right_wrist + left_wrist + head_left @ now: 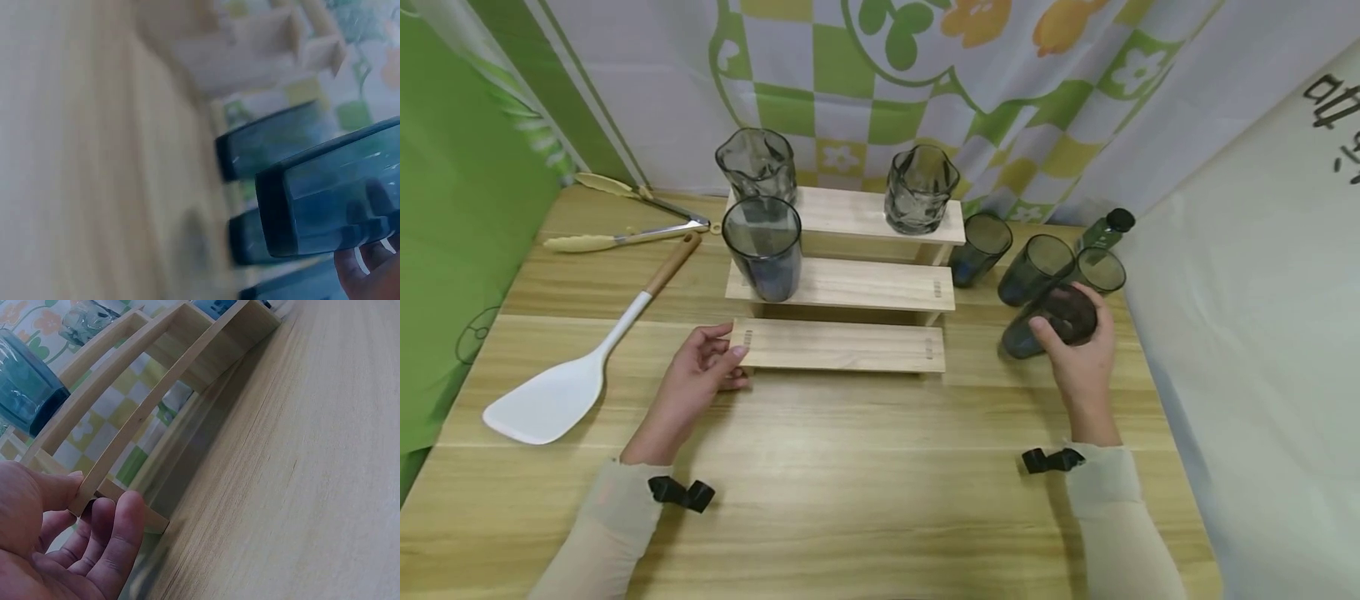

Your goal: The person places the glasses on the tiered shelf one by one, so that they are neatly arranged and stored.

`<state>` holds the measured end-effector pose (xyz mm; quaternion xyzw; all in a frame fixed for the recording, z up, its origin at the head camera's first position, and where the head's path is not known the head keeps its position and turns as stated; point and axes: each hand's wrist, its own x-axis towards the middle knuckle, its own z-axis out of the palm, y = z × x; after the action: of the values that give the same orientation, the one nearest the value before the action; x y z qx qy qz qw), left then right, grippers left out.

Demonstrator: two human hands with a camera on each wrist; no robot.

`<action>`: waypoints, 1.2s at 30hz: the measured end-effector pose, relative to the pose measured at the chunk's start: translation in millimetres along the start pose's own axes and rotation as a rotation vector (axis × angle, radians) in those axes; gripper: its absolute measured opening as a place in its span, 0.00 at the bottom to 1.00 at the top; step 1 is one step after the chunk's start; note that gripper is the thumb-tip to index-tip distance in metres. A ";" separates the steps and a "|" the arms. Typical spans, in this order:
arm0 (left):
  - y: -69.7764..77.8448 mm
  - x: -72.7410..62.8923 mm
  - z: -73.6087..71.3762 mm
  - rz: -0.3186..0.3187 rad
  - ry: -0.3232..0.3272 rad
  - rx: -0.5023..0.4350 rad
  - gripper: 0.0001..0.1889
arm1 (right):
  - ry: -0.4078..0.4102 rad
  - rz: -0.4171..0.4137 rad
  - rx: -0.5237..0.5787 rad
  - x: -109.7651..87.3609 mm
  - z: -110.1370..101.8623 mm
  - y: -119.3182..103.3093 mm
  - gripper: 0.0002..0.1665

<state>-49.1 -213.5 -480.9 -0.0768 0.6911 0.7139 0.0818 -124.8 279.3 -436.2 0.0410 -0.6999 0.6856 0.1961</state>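
Observation:
In the head view my right hand grips a tall dark glass tumbler at the right of a three-step wooden rack. The right wrist view shows this tumbler tilted, its thick base off the table. My left hand pinches the left end of the rack's lowest step, thumb above and fingers below. Another tall tumbler stands on the left of the middle step. Two wavy glasses, one left and one right, stand on the top step.
Right of the rack stand three more tumblers and a small green bottle with a black cap. To the left lie a white spatula with a wooden handle and yellow-tipped tongs. A patterned curtain hangs behind.

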 end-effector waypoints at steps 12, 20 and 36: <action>-1.6 0.8 -2.2 0.001 0.004 -0.009 0.32 | -0.199 -0.103 -0.045 6.5 87.6 -85.5 0.37; -1.6 1.6 -1.6 0.000 0.005 -0.014 0.33 | -0.306 -0.179 -0.006 11.6 151.8 -91.4 0.41; -3.9 4.1 -0.5 0.008 0.007 -0.027 0.32 | -0.238 -0.180 -0.114 2.3 177.8 -78.8 0.52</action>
<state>-52.2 -213.8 -485.6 -0.0776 0.6819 0.7234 0.0753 -140.0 101.9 -358.0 0.1730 -0.7496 0.6146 0.1744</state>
